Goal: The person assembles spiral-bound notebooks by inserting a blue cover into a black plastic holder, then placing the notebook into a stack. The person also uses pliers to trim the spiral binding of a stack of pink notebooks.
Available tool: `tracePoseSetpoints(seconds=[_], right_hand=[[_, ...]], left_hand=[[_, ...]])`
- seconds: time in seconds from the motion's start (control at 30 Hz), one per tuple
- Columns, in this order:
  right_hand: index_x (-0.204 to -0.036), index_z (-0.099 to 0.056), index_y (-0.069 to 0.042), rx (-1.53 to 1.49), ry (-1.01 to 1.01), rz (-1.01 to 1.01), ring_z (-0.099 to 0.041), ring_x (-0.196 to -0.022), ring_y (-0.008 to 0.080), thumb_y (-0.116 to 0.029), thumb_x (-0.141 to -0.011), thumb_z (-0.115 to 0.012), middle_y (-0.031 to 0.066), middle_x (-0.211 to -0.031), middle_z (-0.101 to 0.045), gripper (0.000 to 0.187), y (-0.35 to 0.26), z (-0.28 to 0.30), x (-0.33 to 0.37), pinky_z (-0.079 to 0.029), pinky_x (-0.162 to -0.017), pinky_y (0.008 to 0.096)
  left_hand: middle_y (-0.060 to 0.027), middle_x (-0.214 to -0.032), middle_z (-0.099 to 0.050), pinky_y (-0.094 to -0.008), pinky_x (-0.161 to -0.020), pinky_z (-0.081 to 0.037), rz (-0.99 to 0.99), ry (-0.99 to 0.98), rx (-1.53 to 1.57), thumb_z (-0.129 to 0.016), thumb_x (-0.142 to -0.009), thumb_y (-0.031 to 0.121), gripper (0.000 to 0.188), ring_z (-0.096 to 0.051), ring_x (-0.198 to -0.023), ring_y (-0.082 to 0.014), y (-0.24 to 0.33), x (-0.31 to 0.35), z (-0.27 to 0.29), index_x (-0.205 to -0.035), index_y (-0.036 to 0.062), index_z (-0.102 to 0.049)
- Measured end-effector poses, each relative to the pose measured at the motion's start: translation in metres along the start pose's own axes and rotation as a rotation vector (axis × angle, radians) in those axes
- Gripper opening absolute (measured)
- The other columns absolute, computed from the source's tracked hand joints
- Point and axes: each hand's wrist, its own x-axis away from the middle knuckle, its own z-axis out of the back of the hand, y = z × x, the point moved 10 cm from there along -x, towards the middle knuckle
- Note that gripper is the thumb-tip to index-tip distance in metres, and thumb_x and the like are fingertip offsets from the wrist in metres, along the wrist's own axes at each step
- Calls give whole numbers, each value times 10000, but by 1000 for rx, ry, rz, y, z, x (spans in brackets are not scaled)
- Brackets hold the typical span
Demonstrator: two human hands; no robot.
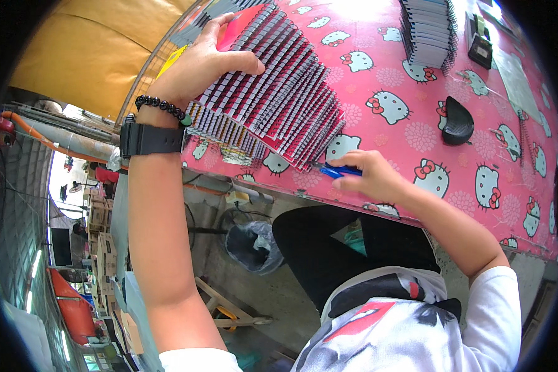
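A stack of spiral-bound notebooks (273, 87) with red covers leans in a fanned row at the table's near left, black wire coils facing me. My left hand (220, 59) lies on the stack's upper end with fingers spread, its thumb across the coils. At the lower end of the stack, my right hand (369, 177) is closed around blue-handled pliers (341, 171). Their metal tip is beside the lowest coil ends; I cannot tell whether it touches them.
The table has a pink patterned cover (418, 133). A black curved object (457, 122) lies to the right, another notebook pile (425, 37) stands at the back, beside a tape dispenser (479, 43). Below the table edge is a plastic-lined bin (254, 248).
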Motion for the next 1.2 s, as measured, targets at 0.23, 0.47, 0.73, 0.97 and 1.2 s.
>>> tracePoseSetpoints(seconds=[0.23,0.47,0.73,0.97,1.2], right_hand=[[-1140,-635,-46,22,-69,-228,-615,-919,268,-258,-742,-707,156,-961,-657,456,2,3,4,-476,-829,406],[-1172,-611,-97,500,97,213,-504,-1044,282,-226,-691,-714,105,-1086,-590,509,-34,-6,10,-421,-879,423],[-1063,-663,-52,-388,-262,-374,-626,-818,244,-222,-755,-670,154,-867,-655,352,26,-19,-15,-498,-763,407],[-1147,-630,-52,330,-51,32,-575,-906,250,-207,-733,-694,131,-961,-638,446,-14,-3,0,-463,-814,400],[-1146,-618,-101,552,44,251,-512,-1004,273,-219,-679,-726,84,-1048,-592,494,-23,-9,12,-429,-867,411]], left_hand=[[-163,-1208,-548,-304,-906,-468,-4,6,-23,-775,-622,297,1026,-581,-1053,-203,1,-3,2,-1438,-30,-246],[-169,-1218,-540,-297,-904,-466,18,-6,-38,-780,-621,306,1036,-580,-1059,-200,-3,-2,1,-1439,-36,-244],[-171,-1199,-552,-311,-904,-471,-48,27,-67,-784,-620,299,1033,-594,-1033,-216,1,-5,6,-1440,-30,-248],[-161,-1232,-540,-299,-970,-420,73,-7,-6,-740,-671,180,893,-550,-1112,-216,11,1,-1,-1412,-40,-294],[-123,-1192,-568,-273,-957,-419,75,-29,12,-709,-691,65,798,-550,-1084,-186,22,3,-7,-1380,-67,-330]])
